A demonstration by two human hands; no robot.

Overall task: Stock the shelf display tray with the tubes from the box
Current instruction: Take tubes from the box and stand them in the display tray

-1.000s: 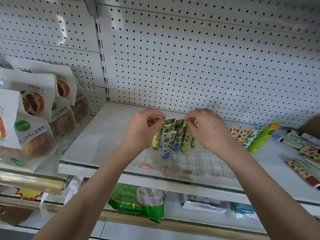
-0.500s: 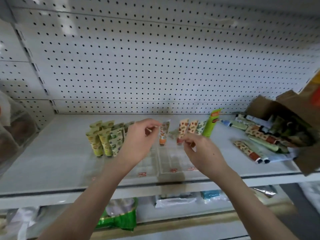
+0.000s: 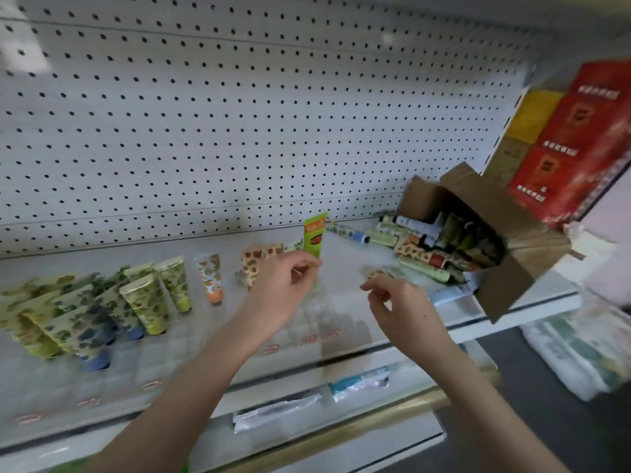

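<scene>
Red cartons (image 3: 565,138) stand right of the pegboard (image 3: 239,114).

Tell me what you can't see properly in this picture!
All in the head view:
- The tubes deep in the cardboard box: its flaps and shadow hide them, so no count.
- The display tray: motion blur smears its clear compartments.
- The left hand: blur hides whether its fingertips pinch anything.
- The spotted tubes: partly behind the left hand.
- The green tube: print too blurred to read.
</scene>
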